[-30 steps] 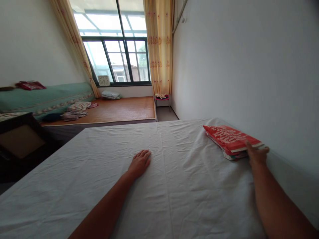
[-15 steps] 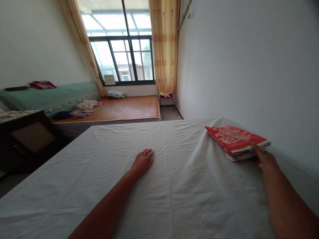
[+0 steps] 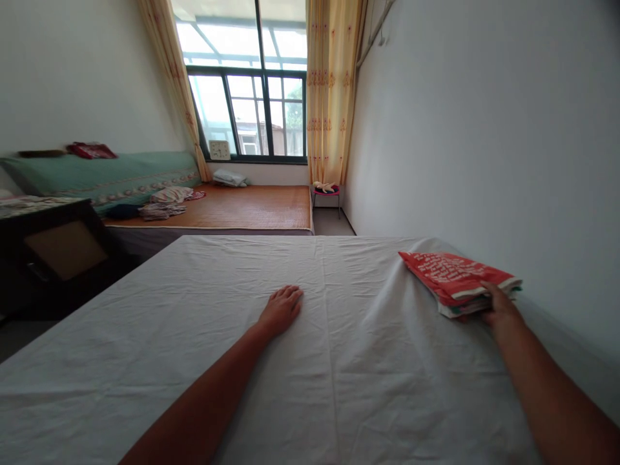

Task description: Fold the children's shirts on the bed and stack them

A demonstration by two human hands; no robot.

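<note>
My left hand (image 3: 281, 309) lies palm down on a white sheet (image 3: 271, 387), its fingers stretched out and nothing in them. At the right, my right hand (image 3: 501, 307) grips the near edge of a folded red cloth with white print (image 3: 448, 274). The thumb is on top and the other fingers are mostly hidden underneath. Several layers in white, green and other colours show along the cloth's near edge. Its pointed far left corner rests close to the wrinkled sheet; whether the whole bundle touches the sheet I cannot tell.
A white wall (image 3: 475, 129) runs along the right side. Beyond the sheet is a bed with a brown mat (image 3: 256, 206), with crumpled clothes (image 3: 165, 210) on it. A dark cabinet (image 3: 62, 252) stands at the left, and a small stool (image 3: 327, 191) near the curtain.
The view has shifted slightly. My right hand has moved a little to the left along the near edge of the red cloth, still gripping it. My left hand stays flat on the sheet.
</note>
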